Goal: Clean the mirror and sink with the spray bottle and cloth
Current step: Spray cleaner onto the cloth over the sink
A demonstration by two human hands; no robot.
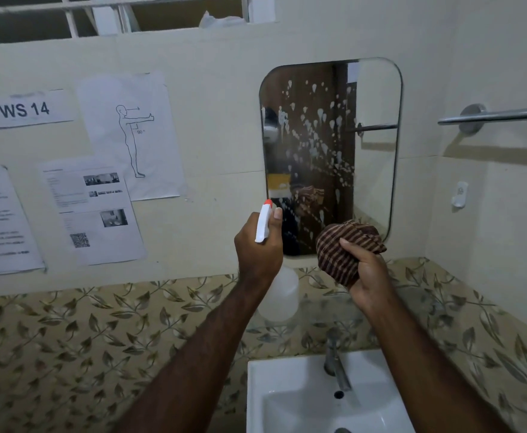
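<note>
A rounded mirror [377, 126] hangs on the cream wall, its left and middle speckled with white spray droplets. My left hand [257, 248] grips a white spray bottle [279, 295] with a red-tipped nozzle, raised and pointed at the mirror's lower left. My right hand [370, 276] holds a bunched brown striped cloth [343, 248] in front of the mirror's bottom edge. A white sink [274, 385] with a metal tap [334, 360] sits below, partly hidden by my forearms.
A chrome towel bar [499, 115] projects from the wall at the right. Paper sheets [131, 135] and a "WS 14" sign [25, 109] are taped to the wall on the left. Leaf-patterned tiles [68, 339] run behind the sink. A small white hook [460, 193] sits right of the mirror.
</note>
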